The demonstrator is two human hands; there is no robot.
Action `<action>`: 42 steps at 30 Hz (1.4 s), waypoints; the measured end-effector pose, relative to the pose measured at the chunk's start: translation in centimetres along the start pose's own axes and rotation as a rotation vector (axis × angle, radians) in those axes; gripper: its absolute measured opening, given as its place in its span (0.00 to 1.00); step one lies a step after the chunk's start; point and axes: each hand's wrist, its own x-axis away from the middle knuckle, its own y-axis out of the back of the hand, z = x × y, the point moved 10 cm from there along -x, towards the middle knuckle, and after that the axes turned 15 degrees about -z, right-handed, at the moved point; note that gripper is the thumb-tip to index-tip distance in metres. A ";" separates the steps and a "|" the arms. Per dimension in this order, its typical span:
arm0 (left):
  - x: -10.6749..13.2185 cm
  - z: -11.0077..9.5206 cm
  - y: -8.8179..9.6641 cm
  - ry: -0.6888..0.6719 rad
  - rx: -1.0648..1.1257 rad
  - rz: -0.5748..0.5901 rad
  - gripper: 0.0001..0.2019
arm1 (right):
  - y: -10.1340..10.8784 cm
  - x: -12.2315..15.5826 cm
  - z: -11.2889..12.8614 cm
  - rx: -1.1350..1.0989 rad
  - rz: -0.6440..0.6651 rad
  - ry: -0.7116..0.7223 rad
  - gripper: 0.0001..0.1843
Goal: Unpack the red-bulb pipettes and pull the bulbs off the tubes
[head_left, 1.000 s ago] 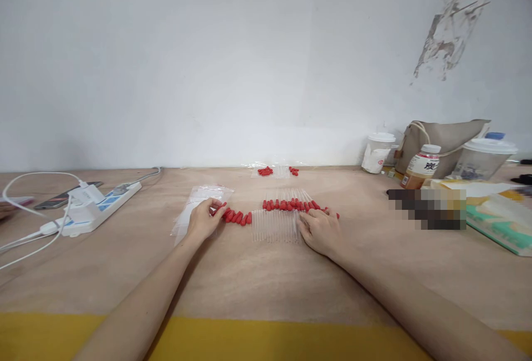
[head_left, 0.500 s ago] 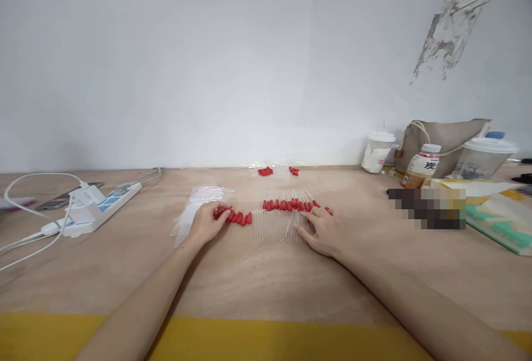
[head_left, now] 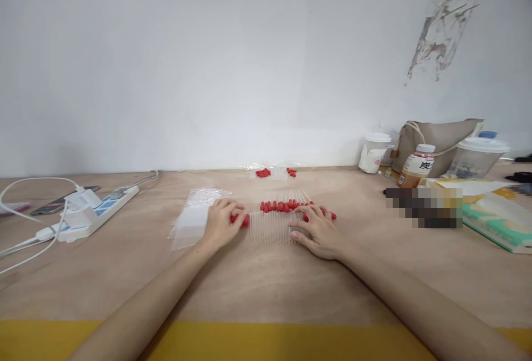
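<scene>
A row of clear thin tubes (head_left: 272, 227) lies side by side on the wooden table, with red rubber caps (head_left: 282, 206) along its far end. My left hand (head_left: 222, 221) lies just left of the row. Its fingers are curled together over a loose line of red caps (head_left: 245, 220), and most of that line is hidden. My right hand (head_left: 318, 231) rests at the row's right end. Its fingers are spread over the capped ends and its thumb touches the tubes' near ends.
A stack of clear plastic bags (head_left: 191, 218) lies left of my left hand. More red caps in plastic (head_left: 274, 172) sit by the wall. A power strip with cables (head_left: 93, 211) is far left. Cups, a bottle (head_left: 415, 166), a bag and books crowd the right.
My left hand slid right along the loose caps and now covers them. My right hand shifted slightly, its fingers now spread over the capped ends. The view moved a little.
</scene>
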 end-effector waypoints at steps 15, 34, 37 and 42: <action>-1.7 -8.9 -11.5 -0.276 0.018 0.294 0.11 | 1.8 0.5 -2.9 0.076 -0.186 -0.156 0.16; 3.3 -8.2 -0.7 -0.396 0.258 0.071 0.06 | 2.3 0.3 1.6 0.023 -0.272 0.108 0.22; 3.4 -8.7 -1.0 -0.433 0.278 0.049 0.07 | 1.8 0.5 1.8 -0.009 -0.259 0.114 0.16; 3.5 -8.7 -1.0 -0.431 0.292 0.058 0.07 | 1.2 0.6 2.2 -0.024 -0.267 0.153 0.11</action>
